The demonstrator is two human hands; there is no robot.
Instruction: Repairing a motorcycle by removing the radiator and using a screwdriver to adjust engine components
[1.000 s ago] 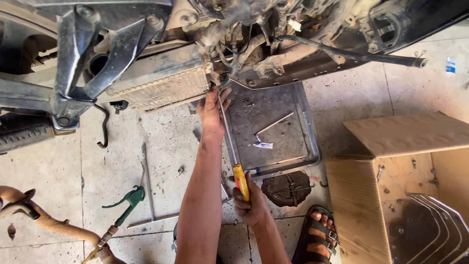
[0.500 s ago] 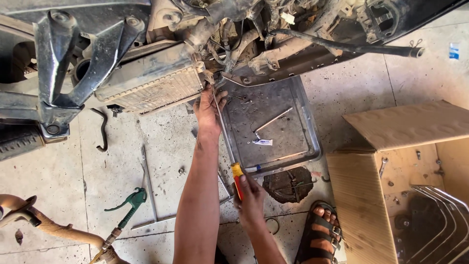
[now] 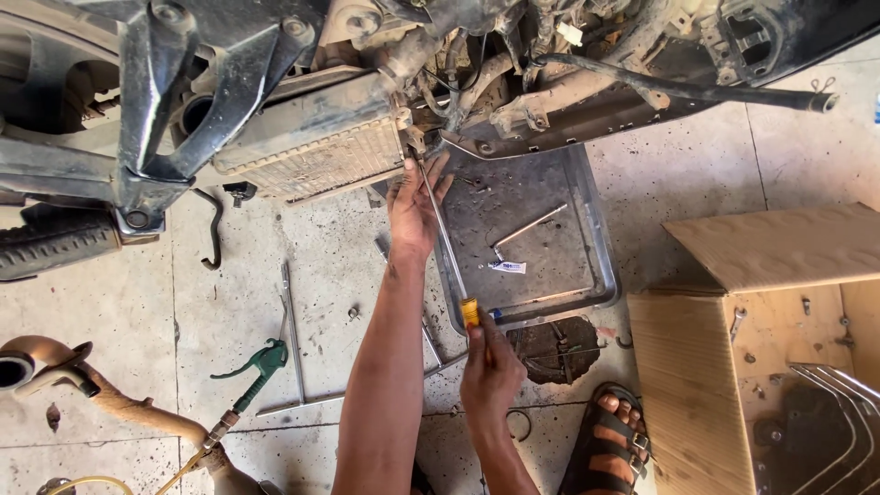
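Down nearest us, our right hand (image 3: 490,371) is closed around the yellow handle of a long screwdriver (image 3: 446,246), fingers wrapped tight on the grip. Just to its right lies a dark, grimy cover part (image 3: 555,350) on the floor, and beyond that a sandalled foot (image 3: 610,440). Off to the left of the hand rest a T-handled wrench (image 3: 293,344) and a green air blow gun (image 3: 257,365) with its hose.

Following the shaft up and away from the right hand, we reach our left hand (image 3: 414,206), fingers loosely curled beside the shaft, steadying it near the tip. Right of that hand sits a shallow metal tray (image 3: 600,275) holding a thin rod and a small tube.

Farthest off, past the left hand, the tip disappears under the motorcycle underside (image 3: 513,110), beside the finned radiator (image 3: 321,151) (we cannot see the fastener itself).

To do this well, we judge that the shaft should stay in line with the fastener, the left hand guiding the tip so it does not slip, while the right hand presses along the axis and turns steadily, not jerking.
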